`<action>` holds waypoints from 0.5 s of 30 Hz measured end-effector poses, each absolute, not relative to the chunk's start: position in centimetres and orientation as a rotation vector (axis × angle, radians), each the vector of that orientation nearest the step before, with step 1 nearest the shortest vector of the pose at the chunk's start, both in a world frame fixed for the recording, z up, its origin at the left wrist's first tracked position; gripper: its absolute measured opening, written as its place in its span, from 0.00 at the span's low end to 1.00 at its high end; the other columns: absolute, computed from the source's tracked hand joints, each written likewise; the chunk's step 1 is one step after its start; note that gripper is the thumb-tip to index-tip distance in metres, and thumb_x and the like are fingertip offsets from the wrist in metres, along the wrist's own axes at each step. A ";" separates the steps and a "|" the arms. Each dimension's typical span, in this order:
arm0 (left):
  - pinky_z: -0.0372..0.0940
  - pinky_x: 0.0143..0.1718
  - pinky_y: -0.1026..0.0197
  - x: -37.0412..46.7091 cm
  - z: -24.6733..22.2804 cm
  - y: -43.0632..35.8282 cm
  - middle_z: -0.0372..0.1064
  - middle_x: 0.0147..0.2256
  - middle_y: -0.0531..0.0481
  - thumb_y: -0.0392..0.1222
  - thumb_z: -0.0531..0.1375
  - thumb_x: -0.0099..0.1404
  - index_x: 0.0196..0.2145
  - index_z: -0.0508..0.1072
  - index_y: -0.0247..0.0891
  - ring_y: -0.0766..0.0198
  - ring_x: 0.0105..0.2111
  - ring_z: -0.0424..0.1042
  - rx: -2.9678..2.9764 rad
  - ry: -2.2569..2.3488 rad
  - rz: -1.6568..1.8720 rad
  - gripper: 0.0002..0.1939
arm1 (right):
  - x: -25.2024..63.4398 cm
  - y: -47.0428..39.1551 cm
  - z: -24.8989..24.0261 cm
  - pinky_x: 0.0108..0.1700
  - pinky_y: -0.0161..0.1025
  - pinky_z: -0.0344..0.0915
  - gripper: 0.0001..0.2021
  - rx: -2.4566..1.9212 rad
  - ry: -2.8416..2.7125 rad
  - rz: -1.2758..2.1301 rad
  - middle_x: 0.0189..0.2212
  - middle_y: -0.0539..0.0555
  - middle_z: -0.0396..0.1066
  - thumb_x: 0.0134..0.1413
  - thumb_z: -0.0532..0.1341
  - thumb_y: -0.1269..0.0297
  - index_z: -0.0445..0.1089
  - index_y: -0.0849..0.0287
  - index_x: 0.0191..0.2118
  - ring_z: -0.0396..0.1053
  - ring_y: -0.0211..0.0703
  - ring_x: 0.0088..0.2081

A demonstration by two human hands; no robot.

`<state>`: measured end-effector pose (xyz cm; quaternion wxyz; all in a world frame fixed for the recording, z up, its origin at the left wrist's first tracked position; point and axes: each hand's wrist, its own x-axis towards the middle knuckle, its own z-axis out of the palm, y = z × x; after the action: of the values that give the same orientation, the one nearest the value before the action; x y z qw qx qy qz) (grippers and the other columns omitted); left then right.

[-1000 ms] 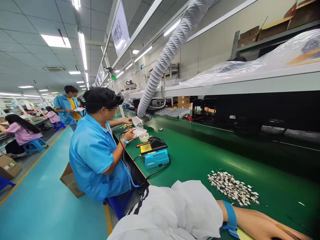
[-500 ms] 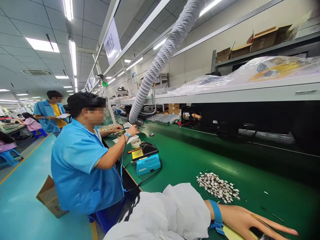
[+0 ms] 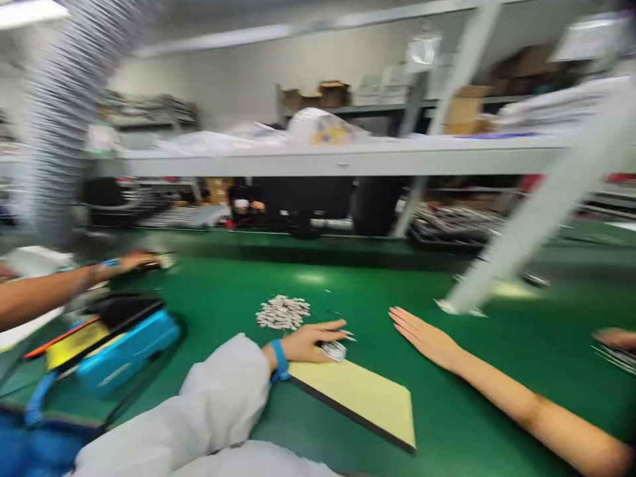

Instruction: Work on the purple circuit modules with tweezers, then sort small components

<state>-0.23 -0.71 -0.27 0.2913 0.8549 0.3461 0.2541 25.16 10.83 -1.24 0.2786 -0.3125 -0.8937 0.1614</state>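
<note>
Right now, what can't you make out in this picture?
All in the head view:
- Silvery thing: partly covered by the left hand and blurred; I can't say what it is or whether it is gripped.
- Heap: pieces too small and blurred to count.
- Blue box: lettering blurred.
- Hose: upper end cut off by the top edge.
- Co-worker's hand: cut off by the right edge.

Fat grey ribbed duct hanging on the left, pretty blurry, with a bright blue boxy unit on the green tabletop. Long white shelf runs across the back with crumpled clear plastic on it. Slanted white post stands on the right.
</note>
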 end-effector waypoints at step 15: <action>0.58 0.49 0.52 -0.4 -1.3 1.3 0.51 0.56 0.54 0.48 0.57 0.56 0.51 0.62 0.48 0.51 0.53 0.57 2.444 1.065 0.613 0.24 | 38.9 11.0 -2.4 0.43 0.44 0.66 0.11 -1.339 -2.531 -0.147 0.43 0.56 0.64 0.58 0.55 0.65 0.63 0.63 0.45 0.65 0.42 0.42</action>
<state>-0.39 1.34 -1.27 0.2018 0.8750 0.3815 0.2195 38.89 11.01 -2.36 0.1369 -0.4626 -0.8745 -0.0508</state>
